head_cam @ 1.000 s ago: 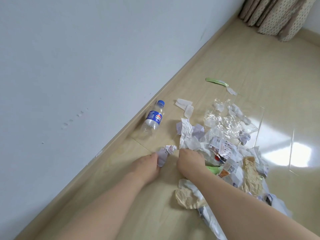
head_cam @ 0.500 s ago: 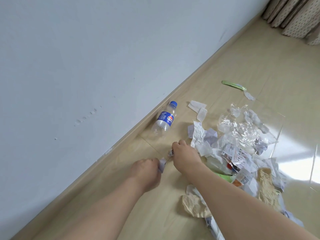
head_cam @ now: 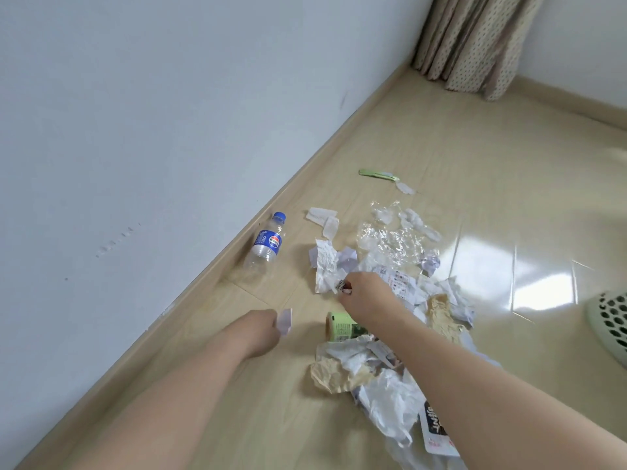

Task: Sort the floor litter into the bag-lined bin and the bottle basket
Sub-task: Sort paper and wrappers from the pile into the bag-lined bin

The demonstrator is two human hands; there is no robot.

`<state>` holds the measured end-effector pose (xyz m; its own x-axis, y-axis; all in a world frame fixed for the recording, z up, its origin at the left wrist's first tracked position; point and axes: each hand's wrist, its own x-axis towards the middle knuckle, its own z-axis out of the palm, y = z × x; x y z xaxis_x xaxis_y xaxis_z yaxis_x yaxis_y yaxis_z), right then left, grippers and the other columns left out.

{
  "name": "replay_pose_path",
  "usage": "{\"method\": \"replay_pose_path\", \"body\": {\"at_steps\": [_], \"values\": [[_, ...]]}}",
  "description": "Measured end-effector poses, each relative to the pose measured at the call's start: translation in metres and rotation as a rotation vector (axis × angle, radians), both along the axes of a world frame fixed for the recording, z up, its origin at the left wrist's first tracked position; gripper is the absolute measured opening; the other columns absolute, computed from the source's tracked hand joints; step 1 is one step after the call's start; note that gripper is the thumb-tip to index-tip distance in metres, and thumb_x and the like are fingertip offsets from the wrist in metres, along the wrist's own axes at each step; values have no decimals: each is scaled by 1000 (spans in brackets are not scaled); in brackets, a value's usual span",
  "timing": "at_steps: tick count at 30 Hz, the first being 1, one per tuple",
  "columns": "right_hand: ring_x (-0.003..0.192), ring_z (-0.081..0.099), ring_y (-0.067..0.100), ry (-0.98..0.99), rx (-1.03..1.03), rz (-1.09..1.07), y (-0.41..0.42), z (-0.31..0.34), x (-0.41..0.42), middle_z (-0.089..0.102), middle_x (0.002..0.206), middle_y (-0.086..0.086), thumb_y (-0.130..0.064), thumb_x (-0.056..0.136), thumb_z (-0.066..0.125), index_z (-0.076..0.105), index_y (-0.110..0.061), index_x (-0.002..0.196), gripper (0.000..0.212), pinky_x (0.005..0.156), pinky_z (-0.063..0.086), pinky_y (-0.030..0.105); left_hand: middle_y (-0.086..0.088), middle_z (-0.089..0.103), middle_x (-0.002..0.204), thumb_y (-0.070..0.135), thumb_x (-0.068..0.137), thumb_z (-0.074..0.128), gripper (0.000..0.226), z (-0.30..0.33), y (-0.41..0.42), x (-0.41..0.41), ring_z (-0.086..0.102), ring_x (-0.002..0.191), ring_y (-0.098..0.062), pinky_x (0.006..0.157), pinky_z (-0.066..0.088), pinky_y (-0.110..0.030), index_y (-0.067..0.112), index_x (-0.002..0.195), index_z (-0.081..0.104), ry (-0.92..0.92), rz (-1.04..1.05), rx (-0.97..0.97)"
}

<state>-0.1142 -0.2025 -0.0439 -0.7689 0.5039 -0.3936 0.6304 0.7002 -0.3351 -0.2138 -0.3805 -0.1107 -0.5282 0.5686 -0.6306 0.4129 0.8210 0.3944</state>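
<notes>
Head view. The left hand (head_cam: 259, 329) is low over the floor (head_cam: 475, 157), near the skirting board (head_cam: 237, 239). Its fingers are curled around a pale lilac paper scrap (head_cam: 285, 321), which protrudes from the right side of the fist.

The right hand (head_cam: 364, 293) is further forward, at the near edge of the litter pile (head_cam: 390, 266). Its fingertips pinch a small printed scrap (head_cam: 342, 286) with red and dark markings; the remaining fingers are bent downward. The hand sits against a crumpled white receipt (head_cam: 324, 266).

The plastic bottle (head_cam: 266, 245), clear with a blue cap and blue label, lies on its side just beside the skirting board, left of the pile and apart from both hands.

A green-labelled cylindrical container (head_cam: 341, 327) lies on its side between the two forearms, partly covered by the right forearm. Near it lie crumpled white paper (head_cam: 353, 359) and crumpled brown paper (head_cam: 330, 374). A second brown paper piece (head_cam: 439, 313) lies right of the right forearm. Clear crumpled plastic film (head_cam: 393, 239) occupies the far side of the pile. Two white paper pieces (head_cam: 324, 218) lie just beyond the receipt. A green strip (head_cam: 376, 174) lies further away, well apart from the pile.

A pale green perforated basket (head_cam: 610, 320) is partly visible at the right edge of the frame. A dotted curtain (head_cam: 475, 42) hangs in the far corner against the white wall (head_cam: 152, 113).
</notes>
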Motion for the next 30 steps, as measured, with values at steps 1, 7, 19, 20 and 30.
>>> {"method": "replay_pose_path", "body": {"at_steps": [1,7,19,20,30], "values": [[63,46,21,18,-10,-35,4,10,12,49,74,4,-13,92,50,44,-10,73,19,46,29,24,0,55,92,23,93,38,16,12,8,9,50,81,-20,63,37,-28,20,80,46,15,-16,32],[63,53,18,136,-15,-225,44,83,104,65,85,11,-16,89,56,64,-3,88,16,55,40,26,-2,56,86,11,90,41,10,113,95,61,47,69,-15,58,37,-27,14,87,50,116,-185,280],[71,58,25,169,134,-692,182,189,366,70,89,12,-26,94,52,68,-3,108,32,63,47,29,-3,67,76,15,86,46,11,254,281,284,55,66,-19,61,45,-28,14,88,57,156,-513,554],[76,61,26,172,141,-729,192,194,388,70,93,13,-27,93,52,67,-5,110,31,68,50,31,-3,67,75,15,86,47,10,258,295,309,55,66,-19,60,44,-27,13,88,57,153,-548,571],[57,53,22,93,-30,-1048,215,181,568,59,69,7,-21,87,61,65,-5,95,18,53,43,26,-4,67,91,11,85,47,18,257,363,501,64,86,-23,77,57,-38,13,96,62,137,-849,547]]}}
